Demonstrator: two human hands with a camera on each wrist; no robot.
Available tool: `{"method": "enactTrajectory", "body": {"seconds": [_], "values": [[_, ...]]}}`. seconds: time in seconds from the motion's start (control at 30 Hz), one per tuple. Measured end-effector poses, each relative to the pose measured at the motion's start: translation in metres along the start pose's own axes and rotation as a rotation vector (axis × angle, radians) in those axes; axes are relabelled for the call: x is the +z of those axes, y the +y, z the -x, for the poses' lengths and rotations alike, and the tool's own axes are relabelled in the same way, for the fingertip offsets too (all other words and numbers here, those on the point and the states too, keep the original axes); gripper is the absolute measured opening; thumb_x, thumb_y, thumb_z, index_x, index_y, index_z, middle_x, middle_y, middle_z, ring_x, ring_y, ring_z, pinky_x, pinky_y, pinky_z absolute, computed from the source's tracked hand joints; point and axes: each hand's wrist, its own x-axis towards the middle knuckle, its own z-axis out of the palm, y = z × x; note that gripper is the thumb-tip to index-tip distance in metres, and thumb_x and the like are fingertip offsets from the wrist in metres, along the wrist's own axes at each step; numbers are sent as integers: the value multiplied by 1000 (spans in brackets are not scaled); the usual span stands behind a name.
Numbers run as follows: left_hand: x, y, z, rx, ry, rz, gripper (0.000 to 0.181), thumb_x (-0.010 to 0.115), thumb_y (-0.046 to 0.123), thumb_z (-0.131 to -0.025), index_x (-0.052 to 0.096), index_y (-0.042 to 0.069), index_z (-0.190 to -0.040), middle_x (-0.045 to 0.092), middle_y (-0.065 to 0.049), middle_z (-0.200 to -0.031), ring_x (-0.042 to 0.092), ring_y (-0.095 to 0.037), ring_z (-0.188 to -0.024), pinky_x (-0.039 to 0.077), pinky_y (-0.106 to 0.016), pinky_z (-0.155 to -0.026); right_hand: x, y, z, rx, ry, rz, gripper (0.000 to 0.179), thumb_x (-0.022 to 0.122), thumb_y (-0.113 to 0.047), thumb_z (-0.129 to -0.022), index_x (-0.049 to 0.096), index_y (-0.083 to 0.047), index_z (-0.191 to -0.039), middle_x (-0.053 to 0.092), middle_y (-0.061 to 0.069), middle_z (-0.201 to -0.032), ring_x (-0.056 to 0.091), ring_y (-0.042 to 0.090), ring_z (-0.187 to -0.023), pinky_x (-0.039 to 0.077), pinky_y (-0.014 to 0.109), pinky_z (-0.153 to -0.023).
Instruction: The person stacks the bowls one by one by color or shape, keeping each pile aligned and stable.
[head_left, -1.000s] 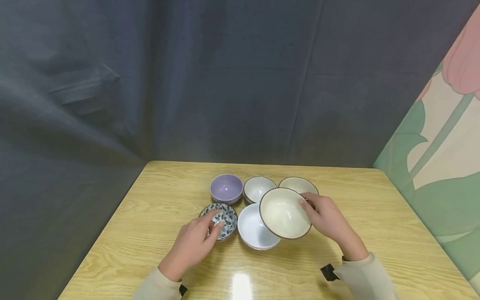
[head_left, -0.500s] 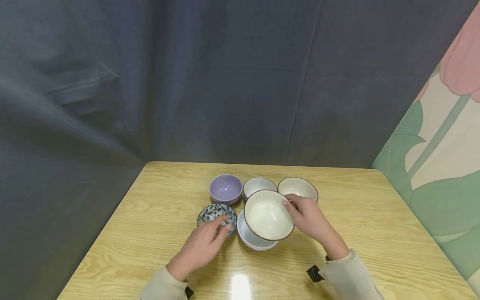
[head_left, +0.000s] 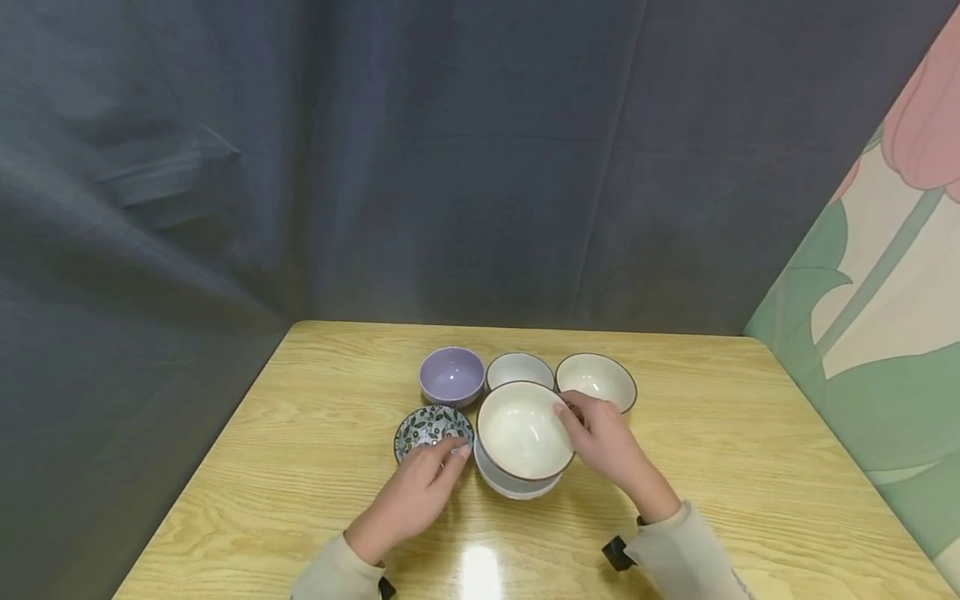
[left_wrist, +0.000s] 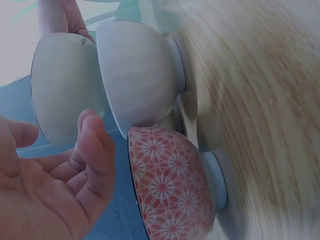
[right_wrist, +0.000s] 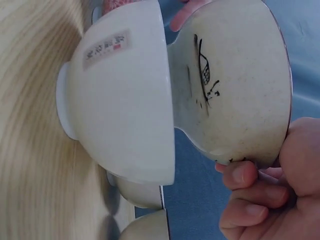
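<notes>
My right hand (head_left: pixel 603 437) pinches the rim of a cream bowl (head_left: pixel 525 429) with a brown edge, fingers under its side and thumb inside. That bowl is tilted, with its foot at the mouth of a white bowl (head_left: pixel 517 487) standing on the table; the right wrist view shows a black drawing on its outer wall. My left hand (head_left: pixel 412 492) hovers with loosely curved fingers, holding nothing, over the near side of a leaf-patterned bowl (head_left: pixel 429 423). Seen from the left wrist, this bowl's outside (left_wrist: pixel 172 185) is red with white flowers.
Behind stand a purple bowl (head_left: pixel 452 377), a smaller white bowl (head_left: pixel 520 367) with a dark rim, and another cream bowl (head_left: pixel 596 377). They sit close together on the wooden table (head_left: pixel 300 417). A dark curtain (head_left: pixel 480 167) hangs at the back.
The right hand has carried the cream bowl leftward until it sits over the white bowl. My left hand has shifted right and slightly nearer across the patterned bowl.
</notes>
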Motion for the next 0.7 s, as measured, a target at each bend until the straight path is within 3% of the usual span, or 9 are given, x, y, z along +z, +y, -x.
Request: {"method": "enactTrajectory", "body": {"seconds": [0.13,0.37,0.7], "values": [[1,-1,0,-9,-10,50,59,32,41,-110,56,-6,-135,62,1,-69,50,-5,-58,49,-26,-67,3,0,0,18,-10,-13,23,57,-10,-101,69,4,-115,72,8,-84,61,10,-69,52,25,-59],[5,-1,-3,-4,43,75,46,34,35,-110,66,3,-116,64,-2,-71,52,-5,-59,47,-24,-60,9,-1,1,39,-18,-36,20,58,-8,-100,67,3,-114,70,7,-81,57,9,-64,49,24,-55],[7,-3,-4,0,67,87,44,35,34,-110,67,4,-113,64,-3,-71,53,-4,-55,47,-24,-61,12,1,1,10,0,-15,16,58,-8,-100,67,2,-110,63,-1,-70,49,6,-57,43,23,-51]]}}
